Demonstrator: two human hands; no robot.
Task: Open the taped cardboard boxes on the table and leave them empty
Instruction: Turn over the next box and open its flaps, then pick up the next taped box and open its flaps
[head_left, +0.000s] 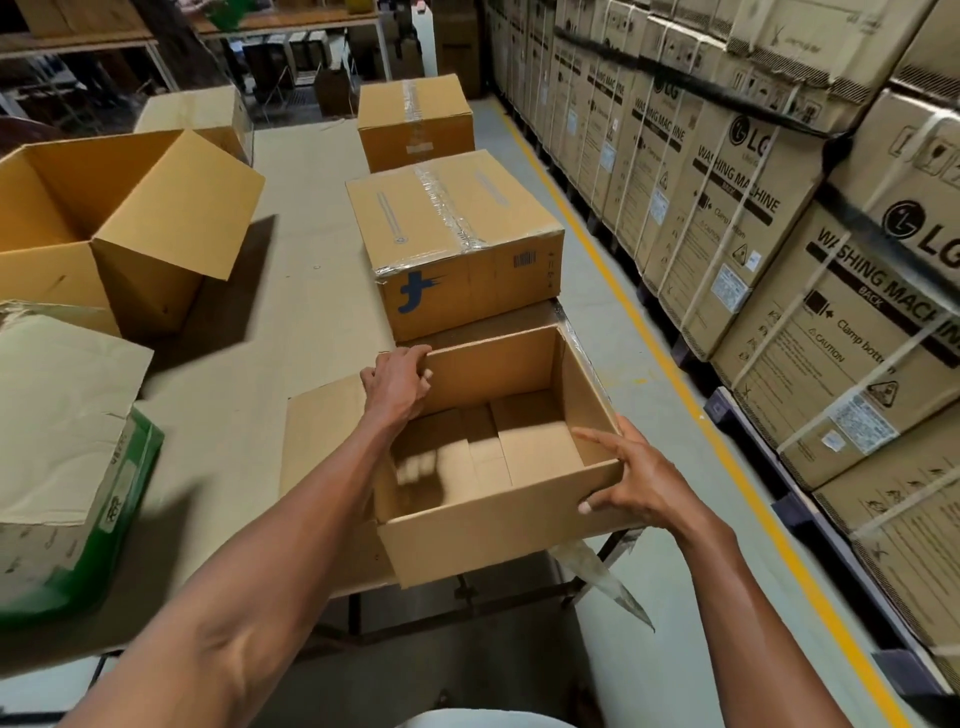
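An open, empty cardboard box sits at the table's near right edge, its flaps folded outward. My left hand grips its far left corner, fingers curled over the rim. My right hand holds the near right corner, thumb on the outer wall and fingers along the rim. Behind it stands a taped box with a blue logo, shut. Farther back a second taped box is also shut. A strip of clear tape hangs from the open box's near side.
On the left of the table stand a large open box, a green and white carton and another box behind. Stacked washing machine cartons line the right, past a yellow floor line.
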